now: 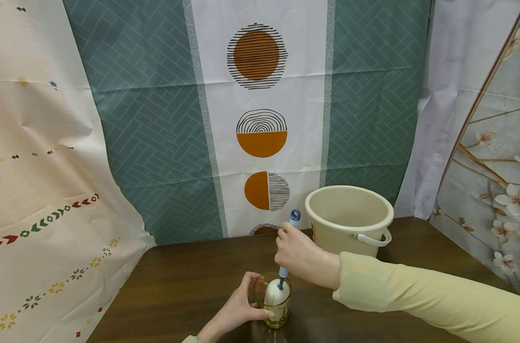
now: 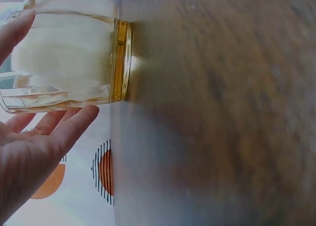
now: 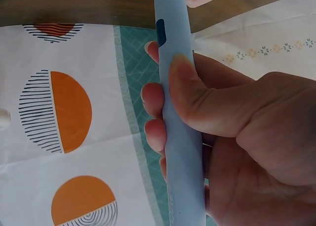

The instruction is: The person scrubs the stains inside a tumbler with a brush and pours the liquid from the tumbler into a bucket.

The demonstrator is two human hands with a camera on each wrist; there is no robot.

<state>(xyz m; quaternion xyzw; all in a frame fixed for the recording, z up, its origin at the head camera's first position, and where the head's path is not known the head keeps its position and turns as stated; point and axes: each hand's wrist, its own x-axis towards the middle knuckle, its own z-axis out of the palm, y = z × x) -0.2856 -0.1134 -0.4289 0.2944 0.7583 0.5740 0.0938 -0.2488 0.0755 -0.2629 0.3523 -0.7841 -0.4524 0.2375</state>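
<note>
- One big green-and-white cloth [image 1: 157,119] hangs behind, lightly creased, four orange-and-black discs showing!
- One dark, wood-grained table [image 1: 191,267] below.
- One cream bucket [image 1: 345,240], round and smooth, white-handled, back right.
- Two hands here: the right hand [image 1: 300,252] clamps its fingers on the brush; the left hand [image 1: 242,305] curls thumb and fingers around the glass.
- One brush [image 1: 283,272]: slim, pale-blue handle, looped dark-blue end, tilted down into the glass.
- One amber glass [image 1: 280,317], see-through, upright on the table.
- One rounded white brush head [image 1: 276,294], inside it!
</note>
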